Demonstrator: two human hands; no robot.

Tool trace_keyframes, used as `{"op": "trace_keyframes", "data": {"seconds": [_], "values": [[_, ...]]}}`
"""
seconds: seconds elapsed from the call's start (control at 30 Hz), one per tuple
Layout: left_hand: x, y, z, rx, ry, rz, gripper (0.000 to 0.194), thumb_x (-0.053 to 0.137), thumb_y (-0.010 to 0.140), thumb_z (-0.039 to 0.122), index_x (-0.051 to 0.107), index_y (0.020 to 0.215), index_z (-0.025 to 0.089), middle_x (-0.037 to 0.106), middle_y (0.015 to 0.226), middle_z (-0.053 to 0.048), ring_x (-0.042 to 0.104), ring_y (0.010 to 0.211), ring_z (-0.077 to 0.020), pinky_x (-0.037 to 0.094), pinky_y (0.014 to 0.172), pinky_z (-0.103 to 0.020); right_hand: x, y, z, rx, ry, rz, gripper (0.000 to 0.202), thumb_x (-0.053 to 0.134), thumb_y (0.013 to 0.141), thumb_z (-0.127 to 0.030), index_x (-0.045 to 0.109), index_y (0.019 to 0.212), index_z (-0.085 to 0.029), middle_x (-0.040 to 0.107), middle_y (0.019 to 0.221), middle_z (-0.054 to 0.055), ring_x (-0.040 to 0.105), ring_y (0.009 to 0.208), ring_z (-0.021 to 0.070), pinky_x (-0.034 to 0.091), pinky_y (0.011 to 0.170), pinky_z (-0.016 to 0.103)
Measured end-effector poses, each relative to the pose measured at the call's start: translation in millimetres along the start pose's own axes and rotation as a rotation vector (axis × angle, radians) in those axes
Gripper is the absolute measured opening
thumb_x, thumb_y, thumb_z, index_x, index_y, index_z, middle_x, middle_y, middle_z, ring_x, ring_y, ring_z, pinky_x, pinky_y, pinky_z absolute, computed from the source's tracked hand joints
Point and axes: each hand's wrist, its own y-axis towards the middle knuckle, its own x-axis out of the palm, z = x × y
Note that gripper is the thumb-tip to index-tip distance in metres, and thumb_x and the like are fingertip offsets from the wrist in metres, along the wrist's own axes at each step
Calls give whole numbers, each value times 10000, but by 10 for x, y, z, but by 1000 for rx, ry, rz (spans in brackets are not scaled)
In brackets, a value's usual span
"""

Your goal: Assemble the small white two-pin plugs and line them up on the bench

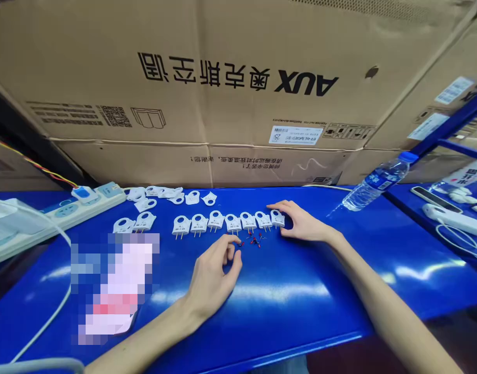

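Note:
A row of several white plugs [233, 223], each with a ring-shaped handle and metal prongs, lies on the blue table [277, 306]. My right hand [306, 222] has its thumb and fingers around the white plug [277, 218] at the row's right end. Just below the row are small red parts with thin wire legs [256, 240], which look like LEDs. My left hand [213, 275] rests beside them, fingers curled and thumb apart from the index finger. Its index fingertip reaches one red part [241, 244]; whether it touches is hard to tell.
More white ring-handled pieces [160, 192] and two plugs [144, 222] lie at the back left, near a power strip [106, 196]. A blurred-out phone [121, 291] lies front left. A water bottle [376, 182] leans at right. Cardboard [230, 119] stands behind.

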Motion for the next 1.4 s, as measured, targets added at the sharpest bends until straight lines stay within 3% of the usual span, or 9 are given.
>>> {"op": "trace_keyframes", "data": {"seconds": [0.2, 0.4, 0.6, 0.7, 0.93, 1.07, 1.23, 1.3, 1.4], "values": [[-19, 12, 22, -160, -175, -51, 137, 506, 983, 302, 583, 1080, 242, 474, 714, 68, 457, 596, -106, 420, 594, -242, -13, -15, -54, 0, -30, 53, 735, 643, 791, -196, 504, 1510, -254, 636, 1374, 111, 580, 1267, 319, 435, 1138, 558], [-87, 53, 88, -340, -358, -14, 279, 543, 975, 456, 570, 1124, 221, 564, 830, 16, 549, 683, -126, 440, 536, -229, 144, -7, -255, -43, 97, 345, 648, 652, 851, -257, 513, 1484, -265, 651, 1356, 100, 623, 1172, 288, 514, 1043, 501], [-65, 72, 116, -514, -487, 1, 453, 540, 951, 568, 467, 1247, 233, 631, 972, -28, 642, 690, -144, 423, 418, -197, 457, -54, -800, -318, 134, 407, 683, 636, 834, -153, 484, 1490, -269, 664, 1382, 105, 620, 1215, 284, 527, 1032, 494], [-44, 35, 136, -546, -590, -65, 529, 524, 942, 625, 444, 1294, 238, 636, 932, -17, 621, 620, -148, 436, 377, -218, 581, -101, -977, -452, 126, 429, 729, 635, 860, -152, 406, 1543, -272, 665, 1391, 126, 649, 1210, 298, 543, 1012, 513], [31, -30, 127, -552, -616, -168, 422, 506, 975, 596, 488, 1196, 238, 585, 704, 69, 416, 393, -67, 374, 376, -201, 679, -174, -1017, -467, 76, 373, 650, 638, 970, -241, 374, 1564, -244, 581, 1461, 165, 605, 1315, 257, 567, 1039, 426], [62, -5, 62, -629, -670, -114, 446, 519, 949, 638, 484, 1153, 242, 589, 706, 74, 440, 377, -77, 395, 362, -215, 481, -160, -934, -411, -115, 319, 426, 608, 1019, -358, 542, 1417, -222, 703, 1212, 133, 690, 1084, 253, 587, 894, 398], [55, -7, 58, -664, -670, -105, 424, 538, 943, 635, 500, 1078, 234, 557, 647, 83, 509, 418, -93, 459, 412, -222, 245, -155, -823, -186, -305, 75, 251, 572, 1036, -411, 675, 1109, -194, 737, 921, 86, 681, 798, 231, 501, 690, 334], [63, -25, 63, -656, -686, -96, 420, 576, 929, 610, 509, 1102, 233, 608, 726, 49, 575, 510, -116, 507, 444, -238, 228, -163, -798, -147, -346, 31, 240, 599, 1020, -420, 676, 1068, -198, 736, 913, 80, 678, 787, 229, 469, 670, 318], [82, -50, 59, -629, -714, -87, 440, 652, 894, 552, 503, 1167, 241, 693, 1044, -50, 620, 628, -134, 571, 480, -286, 254, -174, -796, -123, -364, 6, 205, 629, 1000, -396, 671, 1070, -208, 737, 931, 72, 675, 791, 221, 437, 647, 301]]}}
